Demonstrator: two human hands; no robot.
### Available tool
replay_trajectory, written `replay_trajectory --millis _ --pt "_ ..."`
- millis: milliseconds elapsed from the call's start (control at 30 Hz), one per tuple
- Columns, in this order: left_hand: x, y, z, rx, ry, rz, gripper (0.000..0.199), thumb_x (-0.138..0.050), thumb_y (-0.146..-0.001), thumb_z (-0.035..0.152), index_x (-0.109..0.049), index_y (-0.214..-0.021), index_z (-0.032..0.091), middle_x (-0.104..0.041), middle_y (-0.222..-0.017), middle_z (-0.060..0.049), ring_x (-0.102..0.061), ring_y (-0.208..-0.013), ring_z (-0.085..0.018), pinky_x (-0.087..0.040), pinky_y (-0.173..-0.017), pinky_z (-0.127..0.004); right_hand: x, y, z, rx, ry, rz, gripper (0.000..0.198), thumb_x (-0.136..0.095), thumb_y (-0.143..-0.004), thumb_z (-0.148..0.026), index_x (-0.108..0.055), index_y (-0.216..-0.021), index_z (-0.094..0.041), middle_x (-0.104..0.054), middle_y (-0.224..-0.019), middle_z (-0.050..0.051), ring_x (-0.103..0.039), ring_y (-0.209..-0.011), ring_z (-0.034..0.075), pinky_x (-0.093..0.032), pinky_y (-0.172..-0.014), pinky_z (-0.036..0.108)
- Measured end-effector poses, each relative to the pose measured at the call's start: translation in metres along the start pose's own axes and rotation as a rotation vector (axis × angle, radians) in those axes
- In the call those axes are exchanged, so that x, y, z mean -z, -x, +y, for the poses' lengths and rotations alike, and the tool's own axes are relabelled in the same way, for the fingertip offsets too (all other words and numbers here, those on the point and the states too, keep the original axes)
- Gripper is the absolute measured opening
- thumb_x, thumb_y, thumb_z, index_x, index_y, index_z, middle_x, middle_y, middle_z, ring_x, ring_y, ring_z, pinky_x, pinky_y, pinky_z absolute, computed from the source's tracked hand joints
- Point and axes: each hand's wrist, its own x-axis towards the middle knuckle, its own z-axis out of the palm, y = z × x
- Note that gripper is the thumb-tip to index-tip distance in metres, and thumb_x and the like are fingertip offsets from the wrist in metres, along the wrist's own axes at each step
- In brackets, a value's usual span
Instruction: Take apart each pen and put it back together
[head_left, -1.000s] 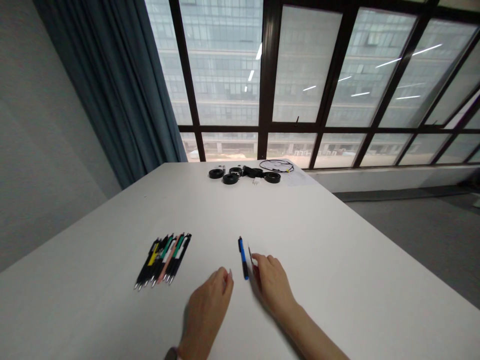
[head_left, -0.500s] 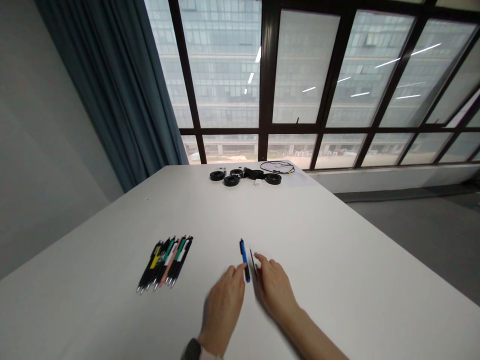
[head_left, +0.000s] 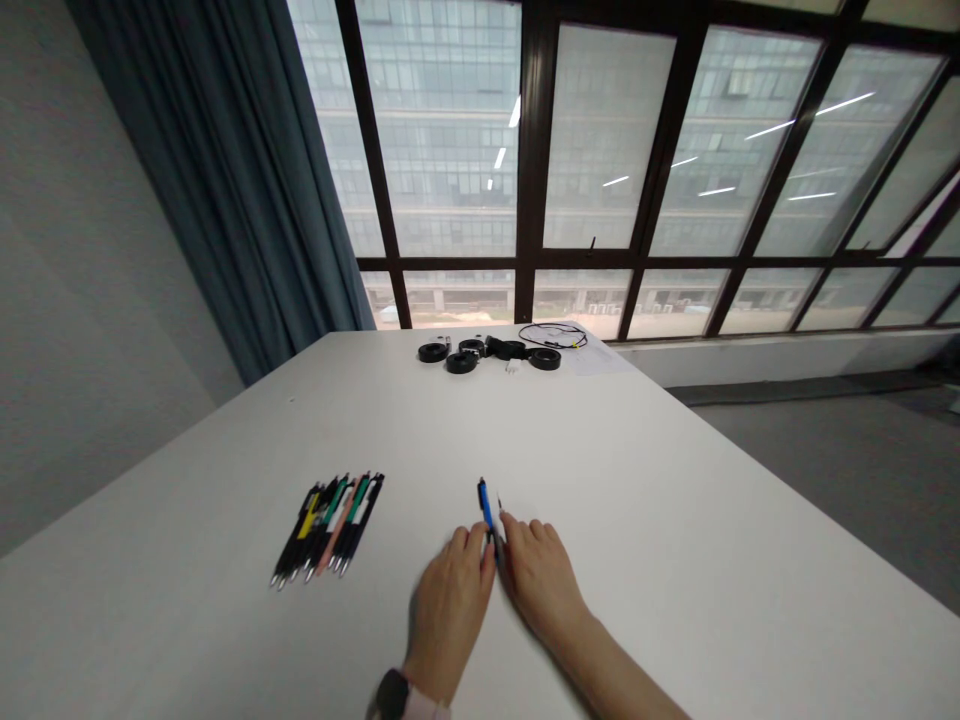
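Observation:
A blue pen (head_left: 487,503) with a black clip end lies on the white table (head_left: 615,480), pointing away from me. My left hand (head_left: 453,588) is closed at its lower part, thumb and forefinger against the barrel. Close beside the pen on its right, my right hand (head_left: 541,575) is closed with fingers curled down to the table. A thin, pointed rod (head_left: 500,501), perhaps a pen refill, sticks out past its forefinger; the rest is hidden under the hand. To the left lies a row of several click pens (head_left: 328,530), side by side and slanted.
At the table's far end lie several black tape rolls (head_left: 461,363), a coiled black cable (head_left: 553,335), a small white object (head_left: 513,367) and a sheet of paper (head_left: 604,358). Windows and a blue curtain (head_left: 247,180) stand beyond.
My right hand has shifted slightly left, nearer the blue pen, and its fingers now cover more of the thin rod. The left fingers cover more of the pen's lower end.

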Motion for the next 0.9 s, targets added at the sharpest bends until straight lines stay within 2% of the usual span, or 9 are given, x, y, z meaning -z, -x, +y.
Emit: replay_trajectory --millis 267,467,633,900 --pt "-0.012 -0.002 -0.004 -0.011 -0.004 0.087 0.027 -0.047 -0.099 0.025 -0.058 -0.122 0.02 -0.069 -0.098 -0.005 -0.069 -0.088 -0.017 -0.052 -0.073 -0.025 0.002 -0.002 -0.003 -0.02 -0.025 -0.021 0.037 -0.048 -0.093 -0.004 -0.055 -0.128 -0.012 -0.072 -0.099 0.01 -0.063 -0.085 0.025 -0.044 -0.077 0.038" --pt "-0.011 -0.003 -0.003 -0.023 0.01 0.033 0.031 -0.044 -0.098 0.02 -0.057 -0.127 0.022 -0.068 -0.097 -0.003 -0.069 -0.085 -0.016 -0.051 -0.069 -0.023 0.005 -0.003 -0.004 0.01 0.003 -0.05 0.036 -0.049 -0.093 -0.005 -0.055 -0.128 -0.012 -0.073 -0.1 0.011 -0.063 -0.085 0.025 -0.044 -0.076 0.038" --pt "-0.009 -0.004 -0.002 -0.025 0.023 -0.022 0.027 -0.041 -0.099 0.017 -0.061 -0.117 0.022 -0.067 -0.097 -0.003 -0.069 -0.087 -0.016 -0.052 -0.071 -0.025 0.004 -0.003 -0.004 0.015 0.006 -0.035 0.036 -0.05 -0.094 -0.006 -0.054 -0.129 -0.012 -0.072 -0.098 0.01 -0.063 -0.085 0.025 -0.044 -0.077 0.038" --pt "-0.01 -0.004 -0.005 -0.006 0.046 -0.007 0.024 -0.037 -0.101 0.022 -0.061 -0.098 0.02 -0.067 -0.091 -0.003 -0.069 -0.084 -0.017 -0.051 -0.07 -0.026 0.008 -0.006 -0.004 0.036 0.022 -0.098 0.038 -0.05 -0.094 -0.003 -0.055 -0.131 -0.01 -0.073 -0.098 0.011 -0.064 -0.086 0.025 -0.044 -0.077 0.038"
